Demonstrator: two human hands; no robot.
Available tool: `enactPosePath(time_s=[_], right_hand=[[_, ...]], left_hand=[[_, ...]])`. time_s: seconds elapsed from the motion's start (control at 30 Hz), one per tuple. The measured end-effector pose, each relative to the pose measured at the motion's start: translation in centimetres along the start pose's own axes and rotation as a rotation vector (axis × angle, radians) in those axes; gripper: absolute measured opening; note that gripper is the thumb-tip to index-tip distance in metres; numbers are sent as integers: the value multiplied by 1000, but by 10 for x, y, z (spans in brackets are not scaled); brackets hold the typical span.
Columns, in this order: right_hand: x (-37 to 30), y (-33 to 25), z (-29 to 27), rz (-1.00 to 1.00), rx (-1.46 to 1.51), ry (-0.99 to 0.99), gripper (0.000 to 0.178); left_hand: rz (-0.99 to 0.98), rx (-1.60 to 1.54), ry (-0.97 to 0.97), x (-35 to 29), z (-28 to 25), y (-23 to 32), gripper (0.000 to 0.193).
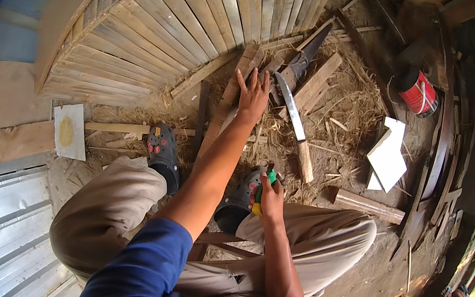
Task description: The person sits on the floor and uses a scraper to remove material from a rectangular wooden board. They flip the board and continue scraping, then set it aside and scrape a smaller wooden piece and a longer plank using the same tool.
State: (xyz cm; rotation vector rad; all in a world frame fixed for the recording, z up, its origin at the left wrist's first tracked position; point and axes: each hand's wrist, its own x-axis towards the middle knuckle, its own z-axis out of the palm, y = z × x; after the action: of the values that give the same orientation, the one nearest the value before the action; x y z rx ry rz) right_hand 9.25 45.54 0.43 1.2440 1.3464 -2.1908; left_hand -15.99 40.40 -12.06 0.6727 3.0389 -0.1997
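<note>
My left hand (pixel 251 98) reaches forward with fingers spread, lying over the end of a rough wooden plank (pixel 227 101) beside shorter wood pieces. Closer to me, my right hand (pixel 271 198) is closed round a small green-and-yellow object (pixel 271 174); the fingers cover most of it, so its kind does not show. To the right of my left hand lies a large knife (pixel 290 108) with a long pale blade and a bare wooden handle. Beyond it, a handsaw (pixel 310 52) with a dark blade rests among wood offcuts (pixel 320 82).
A curved slatted wooden panel (pixel 189 18) stands ahead. Shavings and scraps litter the ground. To the right are a red-and-black can (pixel 420 93), white board pieces (pixel 388 157) and a brown wooden block (pixel 369 206). My shoes (pixel 162 149) flank the plank. Corrugated metal (pixel 8 206) lies left.
</note>
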Motion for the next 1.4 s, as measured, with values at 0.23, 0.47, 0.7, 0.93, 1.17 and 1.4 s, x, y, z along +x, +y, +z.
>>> enactPosePath(time_s=[0.23,0.47,0.7,0.93,1.17,1.4], right_hand=[[1,-4,4,-34,85,52,28],[3,-11,4,-16,125,40,27],[-1,-16,2,-33,148,-9,29],[4,-13,4,-194,99,67,38],[4,5,20,-446,91,-59,53],[-11,4,16,-407,207,-244,48]], left_hand=[[-58,43,-34,33,-6,0,58],[-177,-194,17,30,-16,-4,40],[-159,-779,412,6,-51,-23,43],[-254,-1693,-10,-77,-121,-53,38],[-469,-1962,-398,-165,-152,-43,35],[-556,-1697,-247,-179,-143,-31,34]])
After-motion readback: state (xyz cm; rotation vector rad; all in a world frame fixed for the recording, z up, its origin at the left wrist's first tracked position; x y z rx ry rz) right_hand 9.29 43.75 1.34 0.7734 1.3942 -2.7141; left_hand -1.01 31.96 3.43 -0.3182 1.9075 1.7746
